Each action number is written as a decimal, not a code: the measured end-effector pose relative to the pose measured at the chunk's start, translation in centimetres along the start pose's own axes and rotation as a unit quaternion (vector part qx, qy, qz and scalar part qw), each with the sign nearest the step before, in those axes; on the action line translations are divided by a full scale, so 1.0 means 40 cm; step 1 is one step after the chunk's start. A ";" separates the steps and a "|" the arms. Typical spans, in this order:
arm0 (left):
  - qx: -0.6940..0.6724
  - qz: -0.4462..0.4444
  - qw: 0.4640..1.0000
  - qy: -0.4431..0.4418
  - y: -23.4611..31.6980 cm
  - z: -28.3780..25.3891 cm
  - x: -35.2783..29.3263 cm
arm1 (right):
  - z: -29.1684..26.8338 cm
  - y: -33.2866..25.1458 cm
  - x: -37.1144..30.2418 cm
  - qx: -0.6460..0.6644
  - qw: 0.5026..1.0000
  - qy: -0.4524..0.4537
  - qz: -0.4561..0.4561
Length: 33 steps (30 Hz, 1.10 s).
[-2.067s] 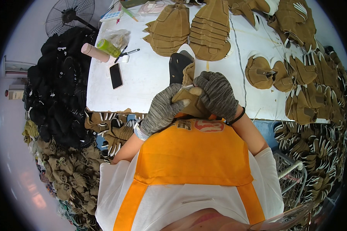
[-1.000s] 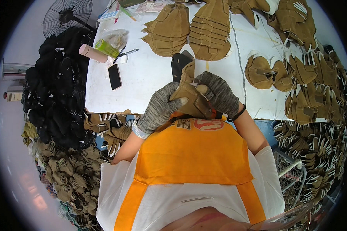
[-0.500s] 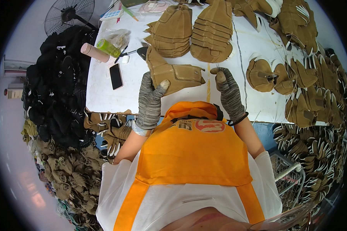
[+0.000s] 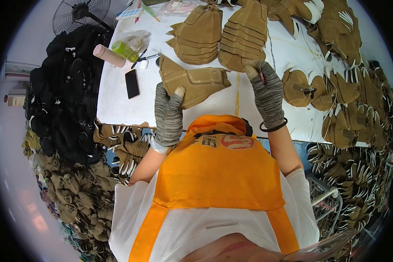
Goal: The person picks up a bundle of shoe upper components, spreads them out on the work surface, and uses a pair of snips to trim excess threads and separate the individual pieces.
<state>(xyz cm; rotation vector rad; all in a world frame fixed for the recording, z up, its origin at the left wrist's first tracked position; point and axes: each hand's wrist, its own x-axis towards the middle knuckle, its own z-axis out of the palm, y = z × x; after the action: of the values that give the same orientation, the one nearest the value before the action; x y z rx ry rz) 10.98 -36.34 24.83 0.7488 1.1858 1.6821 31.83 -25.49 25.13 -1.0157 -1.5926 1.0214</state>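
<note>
My left hand (image 4: 168,111), in a grey knitted glove with bare thumb tip, is closed on a brown suede shoe upper (image 4: 195,84) with pale stitching. The upper is held over the white table, its narrow end pointing right. My right hand (image 4: 267,96), gloved the same way, is raised to the right of the upper and apart from it. Its fingers are drawn together around something small and partly reddish that I cannot make out. Just beyond the hands lie a left stack (image 4: 196,35) and a right stack (image 4: 243,32) of similar brown uppers.
On the table's left are a phone (image 4: 132,84), a pink bottle (image 4: 108,55), a green container (image 4: 125,51) and a plastic bag (image 4: 137,40). More brown pieces (image 4: 298,87) with white edges cover the right side. Black pieces (image 4: 70,105) are heaped beside the table, below a fan (image 4: 80,13).
My right hand has moved up and slightly right, to the near end of the right stack. The upper in my left hand has tilted, and its left end has come lower.
</note>
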 end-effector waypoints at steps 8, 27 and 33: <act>-0.108 -0.054 0.993 -0.014 -0.047 -0.025 0.008 | 0.072 0.008 -0.048 0.017 0.977 -0.167 0.135; -0.156 -0.193 0.967 -0.063 0.049 0.008 -0.015 | 0.081 0.014 -0.044 -0.188 0.962 -0.064 -0.189; 0.014 -0.099 0.989 -0.105 -0.011 -0.028 -0.032 | 0.094 -0.041 -0.061 -0.182 0.966 -0.043 -0.179</act>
<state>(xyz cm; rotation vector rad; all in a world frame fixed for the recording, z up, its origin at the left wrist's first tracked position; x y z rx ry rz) 10.67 -37.89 24.06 0.7782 1.0993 1.3897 28.44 -28.86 25.28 -0.8816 -1.9962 0.5419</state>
